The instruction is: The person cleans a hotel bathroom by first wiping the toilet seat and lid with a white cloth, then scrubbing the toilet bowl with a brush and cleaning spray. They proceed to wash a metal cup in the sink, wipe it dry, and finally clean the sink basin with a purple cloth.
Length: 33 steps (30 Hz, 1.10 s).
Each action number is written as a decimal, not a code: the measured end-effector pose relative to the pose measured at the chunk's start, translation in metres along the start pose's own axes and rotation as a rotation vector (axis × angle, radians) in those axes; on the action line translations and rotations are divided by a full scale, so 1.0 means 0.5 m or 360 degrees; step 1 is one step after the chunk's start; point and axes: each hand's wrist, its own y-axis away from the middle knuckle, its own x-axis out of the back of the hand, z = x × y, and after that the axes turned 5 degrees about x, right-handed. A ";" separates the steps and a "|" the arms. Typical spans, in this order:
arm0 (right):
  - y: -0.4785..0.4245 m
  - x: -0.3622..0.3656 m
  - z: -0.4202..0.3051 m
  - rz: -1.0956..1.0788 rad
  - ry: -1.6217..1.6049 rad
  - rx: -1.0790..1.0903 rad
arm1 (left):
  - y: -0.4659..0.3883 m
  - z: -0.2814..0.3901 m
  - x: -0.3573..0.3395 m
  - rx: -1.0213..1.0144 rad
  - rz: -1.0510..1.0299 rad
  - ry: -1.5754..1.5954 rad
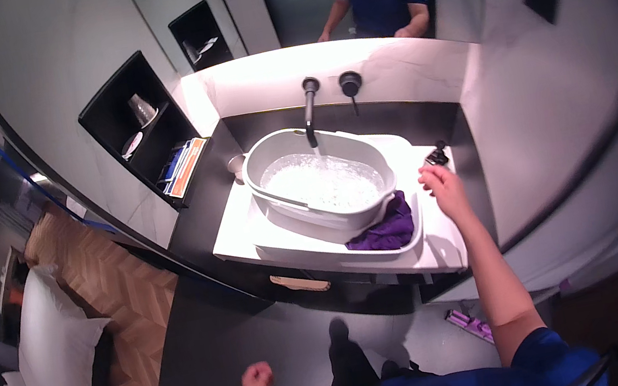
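Note:
Water runs from a black wall-mounted faucet (310,110) into a grey plastic basin (279,198), which holds bubbling water and stands tilted in a white washbasin (319,254). A purple cloth (387,228) lies crumpled against the basin's right front side. My right hand (443,186) is over the right side of the white counter, near a small black pump dispenser top (438,153); its fingers are partly curled, and whether they hold anything small is unclear. My left hand (257,379) hangs low above the floor at the left, curled, with no object visible in it.
A black wall niche (146,137) at the left holds a glass, with booklets (186,167) below. A grey cup (236,168) stands left of the basin. A wooden comb (299,282) is below the counter's front edge. A purple mop head (469,325) lies on the floor at right.

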 end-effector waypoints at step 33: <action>-0.112 -0.188 0.166 0.0558 -0.0321 -0.0911 | -0.714 0.826 -0.321 0.0060 -0.0358 -0.0074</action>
